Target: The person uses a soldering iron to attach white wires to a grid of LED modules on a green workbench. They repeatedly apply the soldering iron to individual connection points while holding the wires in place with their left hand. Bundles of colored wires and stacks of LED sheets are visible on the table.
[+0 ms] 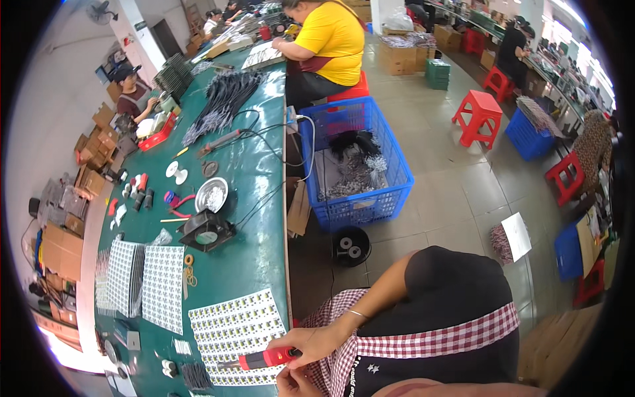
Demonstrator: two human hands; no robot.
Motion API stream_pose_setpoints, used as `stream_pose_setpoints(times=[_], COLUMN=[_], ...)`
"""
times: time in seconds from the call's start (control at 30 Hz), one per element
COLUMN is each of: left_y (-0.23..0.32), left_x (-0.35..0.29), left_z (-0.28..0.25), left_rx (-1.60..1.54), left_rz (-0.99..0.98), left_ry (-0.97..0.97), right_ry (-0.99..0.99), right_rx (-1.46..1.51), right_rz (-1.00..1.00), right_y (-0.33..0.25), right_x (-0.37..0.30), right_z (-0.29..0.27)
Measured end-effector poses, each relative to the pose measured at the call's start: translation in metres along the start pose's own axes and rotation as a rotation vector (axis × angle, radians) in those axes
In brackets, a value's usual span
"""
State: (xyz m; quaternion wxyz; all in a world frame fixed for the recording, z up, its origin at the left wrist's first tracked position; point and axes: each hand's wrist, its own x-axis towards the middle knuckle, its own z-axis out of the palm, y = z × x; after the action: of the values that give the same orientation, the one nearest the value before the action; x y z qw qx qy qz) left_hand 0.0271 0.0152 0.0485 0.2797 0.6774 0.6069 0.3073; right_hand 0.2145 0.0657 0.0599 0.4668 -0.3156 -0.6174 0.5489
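Observation:
My right hand (316, 345) is wrapped round the red and black handle of a soldering iron (264, 358). Its thin metal tip points left, over the lower part of a white panel (231, 317) on the bench. Rows of small yellow and dark parts cover that panel. Close below, at the panel's right edge, my left hand (297, 384) has its fingers pinched together. Whatever they hold is too small or hidden to make out.
Left of the panel stand stacked white sheets (163, 284) on the green bench (258, 264). Beyond are a square fan (206, 230), a metal bowl (211, 196) and black wires (225, 99). A blue crate (360, 208) stands beside the bench. A person in yellow (331, 43) works farther along.

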Motion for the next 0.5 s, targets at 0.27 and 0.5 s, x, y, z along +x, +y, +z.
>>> stream_pose_setpoints(times=[0.27, 0.5], left_y=[0.013, 0.027], left_x=[-0.031, -0.021], left_z=[-0.013, -0.026], left_rx=[0.054, -0.165], left_rz=[-0.021, -0.081], left_ry=[0.193, 0.424], right_ry=[-0.134, -0.028], right_rx=[0.025, 0.196], right_rz=[0.072, 0.504], right_y=[-0.007, -0.026], right_x=[0.009, 0.023], right_z=[0.016, -0.025])
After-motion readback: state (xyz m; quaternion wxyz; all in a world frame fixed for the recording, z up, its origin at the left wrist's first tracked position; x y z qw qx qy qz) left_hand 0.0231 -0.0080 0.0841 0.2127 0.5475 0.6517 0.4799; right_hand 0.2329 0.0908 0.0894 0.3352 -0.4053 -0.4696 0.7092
